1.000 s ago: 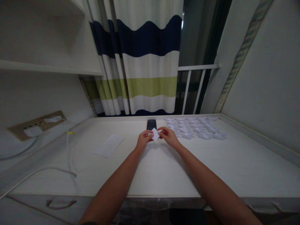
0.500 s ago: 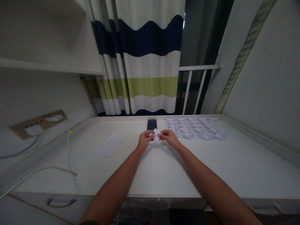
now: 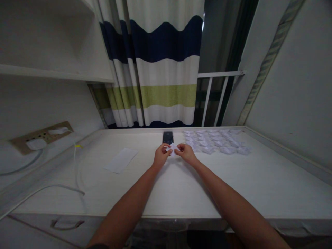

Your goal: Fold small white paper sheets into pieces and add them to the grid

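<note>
Between both hands, just above the desk, is a small piece of folded white paper (image 3: 173, 149). My left hand (image 3: 162, 154) pinches its left side, and my right hand (image 3: 186, 153) pinches its right side with thumb and fingers. Part of the paper is hidden by the fingertips. Right behind it a dark phone (image 3: 168, 137) lies on the desk. To the right rear, several folded white paper pieces (image 3: 207, 141) lie in rows. Left of my hands rests a flat stack or sheet of white paper (image 3: 121, 160).
The white desk (image 3: 178, 193) runs to a curtain (image 3: 168, 72) and a railing (image 3: 220, 74) at the back. On the left wall is a socket strip (image 3: 43, 136) with plugs, and a white cable (image 3: 52, 186) trails over the desk. A shelf (image 3: 55, 76) overhangs the left side.
The folded paper's shape between my fingertips differs slightly, with its top edges now bent a little. Both hands stay in nearly the same place.
</note>
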Tool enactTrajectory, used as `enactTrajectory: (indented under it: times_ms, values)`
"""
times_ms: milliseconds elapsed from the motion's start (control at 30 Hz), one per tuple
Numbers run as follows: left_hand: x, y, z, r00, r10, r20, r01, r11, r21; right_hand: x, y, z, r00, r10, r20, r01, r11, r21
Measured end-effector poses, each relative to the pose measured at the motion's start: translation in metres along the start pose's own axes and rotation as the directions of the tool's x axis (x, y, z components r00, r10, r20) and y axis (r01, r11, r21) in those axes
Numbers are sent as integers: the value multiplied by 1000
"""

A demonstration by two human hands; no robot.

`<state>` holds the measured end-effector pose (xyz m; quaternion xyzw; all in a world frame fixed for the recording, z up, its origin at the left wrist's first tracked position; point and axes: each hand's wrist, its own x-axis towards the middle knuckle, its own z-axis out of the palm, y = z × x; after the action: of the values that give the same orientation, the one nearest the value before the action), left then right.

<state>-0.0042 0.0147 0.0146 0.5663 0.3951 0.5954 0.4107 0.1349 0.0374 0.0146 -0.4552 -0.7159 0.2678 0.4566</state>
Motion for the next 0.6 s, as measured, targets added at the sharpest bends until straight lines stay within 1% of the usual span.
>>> enactTrajectory:
  times_ms: [100,233,333,400,500,600]
  values:
    - [-1,0,1,999,-23,48,25,999,-47,0,0,-1,1000,9,-12,-8,999,41]
    - [-2,1,2,993,-52,106,63,993,-102,3,1,-3,1000,24,4,-25,987,158]
    - [-1,1,1,993,-41,108,54,992,-113,3,1,-3,996,70,50,-81,959,273]
    - [0,1,1,995,-23,98,34,993,-113,3,-1,-3,991,95,90,-119,941,318]
    - [1,1,0,996,1,88,9,993,-114,2,-3,-3,988,101,120,-135,934,332]
    - [1,-1,0,997,-20,80,30,992,-126,2,-4,-3,990,101,94,-127,934,335]
